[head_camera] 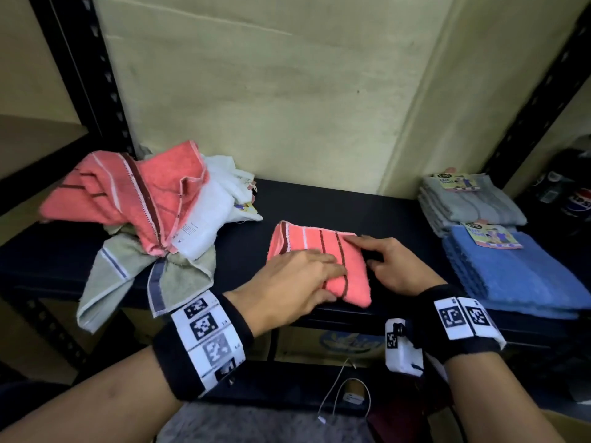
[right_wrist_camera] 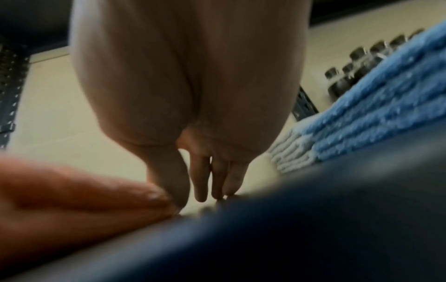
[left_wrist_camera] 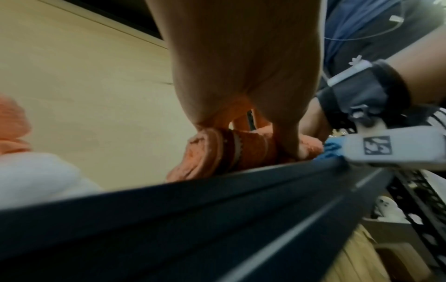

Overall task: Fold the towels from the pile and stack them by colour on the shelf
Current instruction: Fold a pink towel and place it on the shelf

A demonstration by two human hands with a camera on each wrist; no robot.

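Both wrists wear black bands with square marks, and they are closest to the camera. Just past them, the left hand [head_camera: 300,276] lies flat on top of the folded pink towel [head_camera: 319,260], fingers straight, pressing it down. The right hand [head_camera: 393,263] sits just beside the towel's right edge, with its fingers stretched out; the pointer finger reaches over the far right corner and the thumb touches the side. It is not clear if it pinches the cloth or only steadies it, but the fingers look loose, not curled tight. The towel rests near the front edge of the dark shelf [head_camera: 399,206], right under the left hand, and its long side runs from near to far. To the right of the right hand, close by, is the blue towel stack [head_camera: 511,273], with the grey towel stack [head_camera: 470,199] behind it. To the left of the left hand, well apart, sits the messy pile [head_camera: 137,212] of pink, white and green towels. No pink stack shows yet, so this towel probably starts one.
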